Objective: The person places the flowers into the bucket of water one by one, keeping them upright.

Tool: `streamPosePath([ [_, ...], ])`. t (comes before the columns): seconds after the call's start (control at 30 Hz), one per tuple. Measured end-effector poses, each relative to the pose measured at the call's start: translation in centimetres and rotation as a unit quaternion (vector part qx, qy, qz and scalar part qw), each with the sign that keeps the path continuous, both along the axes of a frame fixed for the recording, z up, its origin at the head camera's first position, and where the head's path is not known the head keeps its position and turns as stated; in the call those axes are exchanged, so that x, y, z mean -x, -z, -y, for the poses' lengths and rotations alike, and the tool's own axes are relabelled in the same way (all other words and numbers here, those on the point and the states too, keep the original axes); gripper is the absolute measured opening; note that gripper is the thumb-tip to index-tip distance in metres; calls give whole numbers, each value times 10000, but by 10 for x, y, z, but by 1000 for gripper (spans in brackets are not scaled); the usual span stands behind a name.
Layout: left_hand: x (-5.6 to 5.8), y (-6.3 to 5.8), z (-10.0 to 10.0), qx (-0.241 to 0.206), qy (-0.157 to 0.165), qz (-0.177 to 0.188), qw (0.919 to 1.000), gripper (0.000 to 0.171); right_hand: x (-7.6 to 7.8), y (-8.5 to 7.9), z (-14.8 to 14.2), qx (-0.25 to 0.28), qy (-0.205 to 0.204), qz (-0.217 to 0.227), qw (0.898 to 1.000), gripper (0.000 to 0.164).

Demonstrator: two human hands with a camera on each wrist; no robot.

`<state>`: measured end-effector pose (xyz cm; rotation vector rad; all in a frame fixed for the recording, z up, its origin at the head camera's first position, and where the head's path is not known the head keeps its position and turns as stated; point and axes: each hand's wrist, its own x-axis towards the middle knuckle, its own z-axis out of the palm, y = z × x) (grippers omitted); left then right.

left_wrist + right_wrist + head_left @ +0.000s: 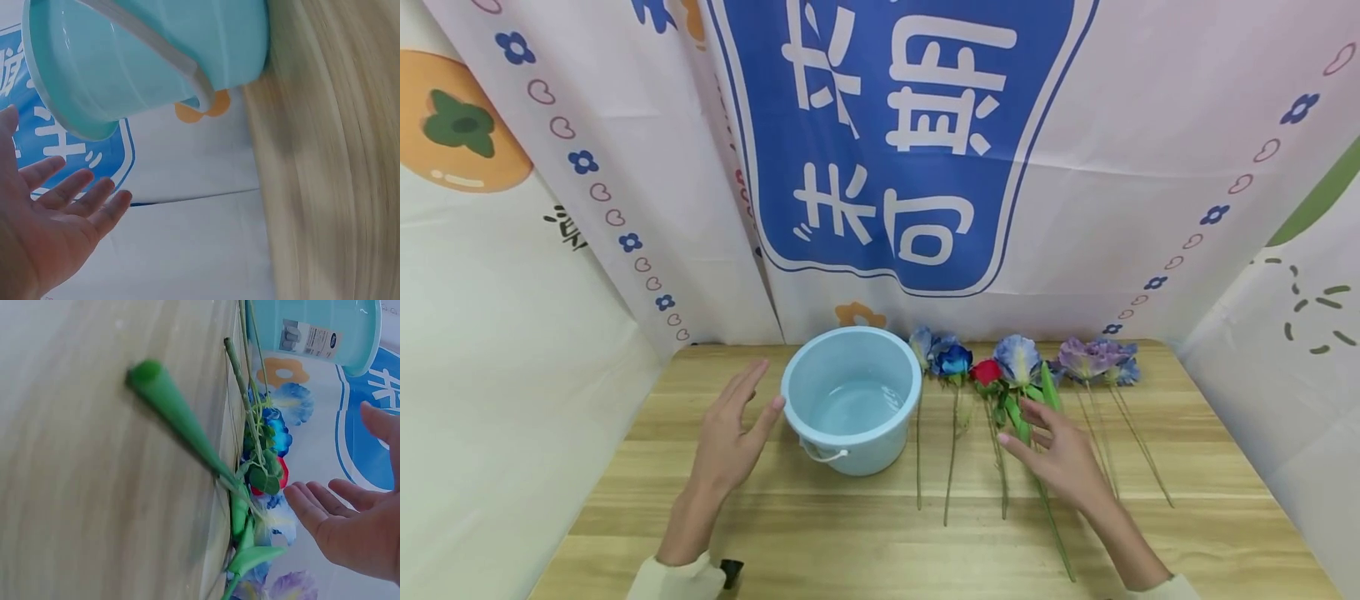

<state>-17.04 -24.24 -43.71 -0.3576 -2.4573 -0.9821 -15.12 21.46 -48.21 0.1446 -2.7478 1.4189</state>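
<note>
A light blue bucket (865,446) with a white handle (824,454) stands upright on the table, nothing inside it. Left of its rim is my left hand (730,442), fingers extended and holding nothing; whether the thumb touches the bucket I cannot tell. Over the stems of the artificial flowers hovers my right hand (1060,458), fingers loosely bent, gripping nothing. Beneath it lies a pale blue flower (1017,360) with green leaves. A red rose (987,372) and a blue rose (955,361) lie to its left, a purple flower (1086,358) to its right.
The wooden table (850,542) meets a printed cloth backdrop (1105,208) at its far edge. Flower stems (950,467) point toward the near side. White cloth (512,375) hangs at the left. A small black object (731,572) is by the left sleeve.
</note>
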Motion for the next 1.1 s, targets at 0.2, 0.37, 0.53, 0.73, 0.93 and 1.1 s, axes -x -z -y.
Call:
streamPosePath([
  [0.2, 5, 0, -4, -906, 346, 33, 9953, 47, 7, 5, 5, 364, -9, 205, 9991, 68],
  [0.37, 8, 1, -8, -1367, 432, 341, 9891, 40, 14, 9, 7, 380, 151, 343, 9986, 61],
  [0.53, 9, 0, -11, -1714, 408, 669, 9821, 37, 22, 12, 9, 425, 271, 501, 9975, 57],
  [0.73, 7, -1, -14, -2021, 347, 930, 9743, 37, 31, 15, 12, 705, 250, 834, 9937, 57],
  [0.93, 7, 1, -15, -2092, 311, 1003, 9722, 38, 39, 17, 13, 699, 298, 980, 9923, 56],
  [1.1, 9, 4, -15, -2133, 344, 947, 9718, 39, 43, 20, 16, 563, 440, 1096, 9914, 52],
])
